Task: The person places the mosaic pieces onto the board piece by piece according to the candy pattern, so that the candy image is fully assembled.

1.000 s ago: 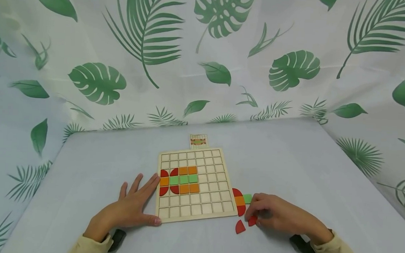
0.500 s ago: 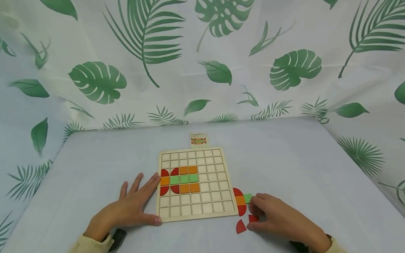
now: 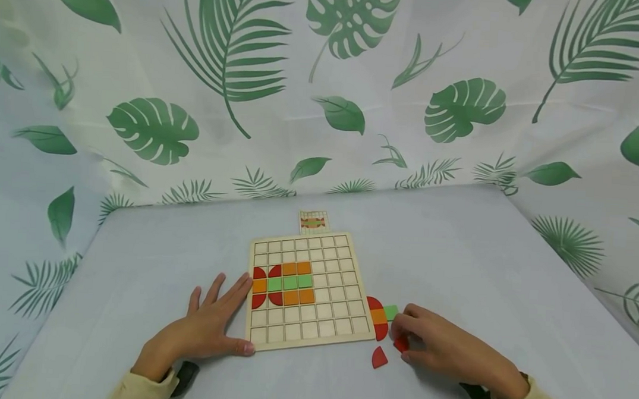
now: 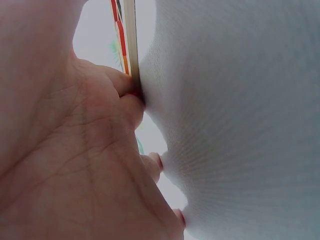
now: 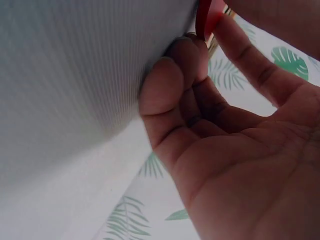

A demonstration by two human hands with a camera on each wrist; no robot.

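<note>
A square wooden grid board (image 3: 314, 330) lies on the table, bearing red quarter-circle, orange and light green square tiles in its left part. My left hand (image 3: 207, 325) is spread flat at the board's left side, its index finger and thumb against the edge. In the left wrist view the board's edge (image 4: 131, 45) meets those fingers. My right hand (image 3: 441, 345), fingers curled, pinches a red quarter-circle tile (image 3: 400, 344) that stands tilted just off the table. The same tile (image 5: 209, 19) shows between finger and thumb in the right wrist view, partly hidden.
Beside the board's right edge lie red quarter-circle tiles (image 3: 380, 331), an orange tile (image 3: 378, 316) and a light green tile (image 3: 391, 312). One loose red tile (image 3: 379, 358) lies nearer me. A small pattern card (image 3: 314, 222) touches the board's far edge. Leaf-printed cloth (image 3: 353, 153) stands behind.
My right fingers shifted over the red quarter-circle tile, which lay flat half a second ago and is now tilted up in their grip. My left hand and the board stay put.
</note>
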